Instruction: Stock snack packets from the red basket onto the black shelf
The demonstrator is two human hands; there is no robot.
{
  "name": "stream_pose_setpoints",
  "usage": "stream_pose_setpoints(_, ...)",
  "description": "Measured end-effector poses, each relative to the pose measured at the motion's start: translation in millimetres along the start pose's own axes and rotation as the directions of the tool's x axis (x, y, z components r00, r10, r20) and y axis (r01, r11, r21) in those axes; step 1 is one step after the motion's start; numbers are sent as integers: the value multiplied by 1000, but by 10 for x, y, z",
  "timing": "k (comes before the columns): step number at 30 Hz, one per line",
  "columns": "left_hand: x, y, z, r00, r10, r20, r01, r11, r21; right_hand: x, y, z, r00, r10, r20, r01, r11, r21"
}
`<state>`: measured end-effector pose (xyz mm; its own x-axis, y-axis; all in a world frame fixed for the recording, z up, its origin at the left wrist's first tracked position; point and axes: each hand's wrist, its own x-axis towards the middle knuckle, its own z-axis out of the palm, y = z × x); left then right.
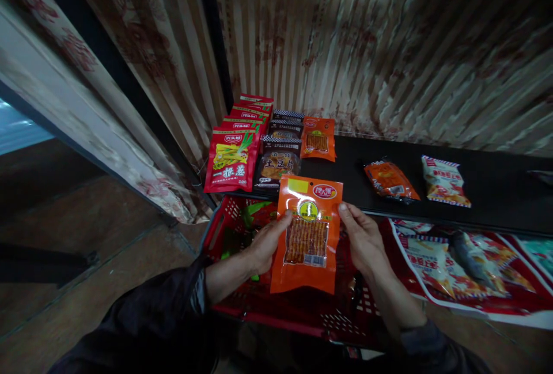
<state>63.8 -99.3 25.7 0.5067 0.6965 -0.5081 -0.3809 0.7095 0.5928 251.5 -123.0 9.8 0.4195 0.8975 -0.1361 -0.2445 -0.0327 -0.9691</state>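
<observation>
An orange snack packet (306,241) with a clear window is held upright, facing me, between both hands. My left hand (270,241) grips its left edge, thumb on the front. My right hand (363,235) pinches its upper right edge. Beneath the packet is a red basket (224,207) with green and dark packets inside. On the black shelf (349,172) behind stand a row of red packets (231,161), a row of dark packets (279,161) and another orange packet (318,139).
Farther right on the shelf lie an orange-and-black packet (391,180) and a white-and-red packet (446,181). Below the shelf, red-and-white bags (470,264) hold more snack packets. Striped curtains (328,45) hang behind, with a dark post (215,34) at the shelf's left.
</observation>
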Motion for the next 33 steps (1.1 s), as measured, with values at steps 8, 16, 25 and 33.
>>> stream_pose_setpoints(8,47,-34,-41,995,91,51,-95,991,89,27,-17,14,994,60,-90,-52,995,90)
stream_pose_setpoints(16,44,-3,-18,989,123,85,-128,990,61,29,-18,14,993,11,-119,-2,997,71)
stream_pose_setpoints(25,101,127,-48,982,188,-7,-187,981,58,10,-23,3,998,67,-9,-67,996,51)
stream_pose_setpoints(33,174,329,-88,944,321,-81,-323,946,-22,-106,-39,2,937,126,326,-92,989,-118)
